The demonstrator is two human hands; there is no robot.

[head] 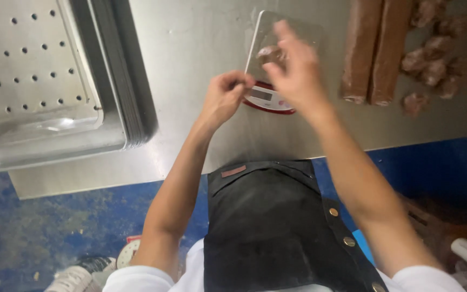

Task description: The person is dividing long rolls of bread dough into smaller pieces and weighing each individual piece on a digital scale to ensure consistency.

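Observation:
A small white kitchen scale (pixel 268 97) with a red rim and a clear platform stands on the steel table (pixel 190 48). A brown dough piece (pixel 270 54) lies on its platform. My right hand (pixel 295 67) hovers over the scale, fingers apart, blurred, its fingertips at the dough piece; whether it grips it I cannot tell. My left hand (pixel 225 97) is just left of the scale, fingers curled shut, pinching something too small to make out.
Two long brown dough logs (pixel 374 51) lie at the right of the table, with several small dough pieces (pixel 433 59) beside them. A stack of perforated metal trays (pixel 44 81) fills the left. Below are a blue floor (pixel 55 227) and my black apron (pixel 266 221).

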